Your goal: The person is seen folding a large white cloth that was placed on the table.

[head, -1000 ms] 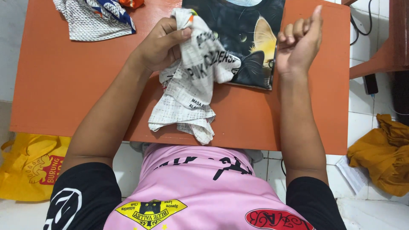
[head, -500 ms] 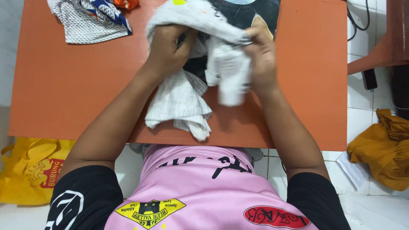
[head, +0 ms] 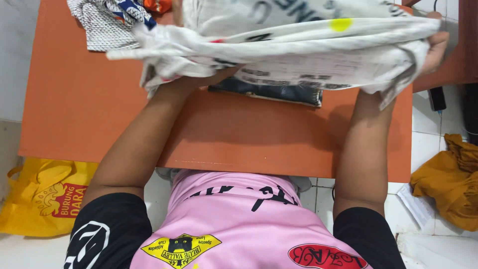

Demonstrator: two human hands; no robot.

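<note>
The white printed garment [head: 298,47] was stretched wide above the far half of the orange counter [head: 89,109], held up between both hands so that it hung as a long bunched band. It carried dark lettering, fine grey print and one round yellow spot near its upper middle. The right hand [head: 434,47] gripped the cloth's right end, its fingers closed on the bunched edge, with only the outer side of the hand showing past the fabric. The left hand [head: 199,82] was almost wholly buried under the cloth's left part; the forearm ran up into the folds, and whether its fingers were clamped could not be told, though the cloth was carried there.

Beneath the raised cloth, a dark folded shirt [head: 269,92] lay flat on the counter, only its near edge showing. At the counter's far left corner lay a crumpled grey-patterned cloth [head: 102,27] with blue and orange patches.

On the tiled floor to the left, just below the counter's edge, sat a yellow bag [head: 37,197] bearing a red rectangular label with pale lettering and a pale bird-like figure. To the right, a mustard-coloured cloth [head: 448,187] lay heaped on the floor, with a white printed paper sheet [head: 416,204] beside it. A small black device [head: 436,98] with a cable lay by the counter's right edge.
</note>
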